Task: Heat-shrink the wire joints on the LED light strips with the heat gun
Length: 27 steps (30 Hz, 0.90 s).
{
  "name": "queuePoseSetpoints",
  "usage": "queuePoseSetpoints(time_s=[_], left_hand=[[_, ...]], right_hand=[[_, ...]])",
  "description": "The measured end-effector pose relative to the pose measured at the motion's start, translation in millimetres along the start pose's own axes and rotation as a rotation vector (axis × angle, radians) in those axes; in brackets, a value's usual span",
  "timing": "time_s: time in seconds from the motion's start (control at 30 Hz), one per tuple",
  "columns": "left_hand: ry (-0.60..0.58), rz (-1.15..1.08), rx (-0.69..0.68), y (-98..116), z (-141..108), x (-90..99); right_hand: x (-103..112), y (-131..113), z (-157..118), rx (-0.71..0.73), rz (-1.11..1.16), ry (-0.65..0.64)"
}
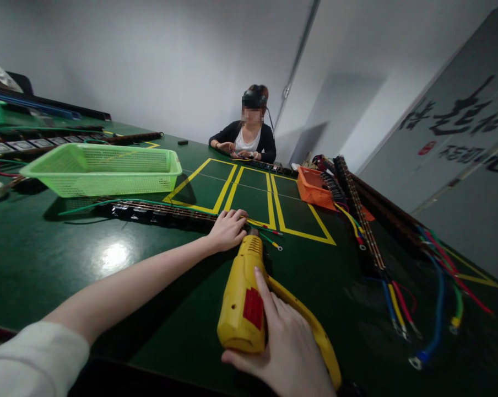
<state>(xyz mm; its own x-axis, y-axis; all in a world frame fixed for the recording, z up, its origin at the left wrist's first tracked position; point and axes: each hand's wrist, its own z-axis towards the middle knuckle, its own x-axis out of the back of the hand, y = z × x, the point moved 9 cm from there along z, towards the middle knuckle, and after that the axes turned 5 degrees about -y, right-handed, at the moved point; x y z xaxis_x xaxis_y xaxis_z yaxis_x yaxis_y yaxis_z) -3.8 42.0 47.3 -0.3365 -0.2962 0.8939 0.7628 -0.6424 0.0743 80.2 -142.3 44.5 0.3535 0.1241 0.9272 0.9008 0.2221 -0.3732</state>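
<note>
My right hand (292, 336) is wrapped round the yellow heat gun (241, 298), which has a red label on its side and points away from me. Its metal nozzle ends close to my left hand (229, 229). The fingers of that hand are closed over the right end of a long dark wired strip (162, 214), so what lies under them is partly hidden. Green wire (120, 202) runs along the strip. Past my fingertips, thin wires with red sleeves and a ring terminal (279, 248) stick out to the right.
A light green basket (108, 182) stands behind the strip, and an orange basket (315, 184) is at the back right. More strips with coloured cables (391, 303) lie on the right. Yellow tape (274, 201) marks the green table (158, 342). Opposite me sits a person (249, 135).
</note>
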Motion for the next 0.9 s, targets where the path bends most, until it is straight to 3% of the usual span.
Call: queuePoseSetpoints(time_s=[0.33,0.53,0.73,0.9], left_hand=[[0.009,0.018,-0.010,0.8,-2.2,2.2],[-0.002,-0.009,-0.004,1.5,-3.3,4.1],[0.001,-0.015,-0.003,2.1,-3.0,5.9],[0.002,-0.027,-0.003,1.4,-3.2,5.2]], right_hand=[[0.5,8.4,-4.8,-0.049,-0.044,-0.004],[5.2,23.5,-24.9,0.006,-0.091,0.062],[16.7,22.1,-38.0,-0.095,-0.159,0.204],[11.9,18.9,-36.5,-0.019,-0.233,0.188]])
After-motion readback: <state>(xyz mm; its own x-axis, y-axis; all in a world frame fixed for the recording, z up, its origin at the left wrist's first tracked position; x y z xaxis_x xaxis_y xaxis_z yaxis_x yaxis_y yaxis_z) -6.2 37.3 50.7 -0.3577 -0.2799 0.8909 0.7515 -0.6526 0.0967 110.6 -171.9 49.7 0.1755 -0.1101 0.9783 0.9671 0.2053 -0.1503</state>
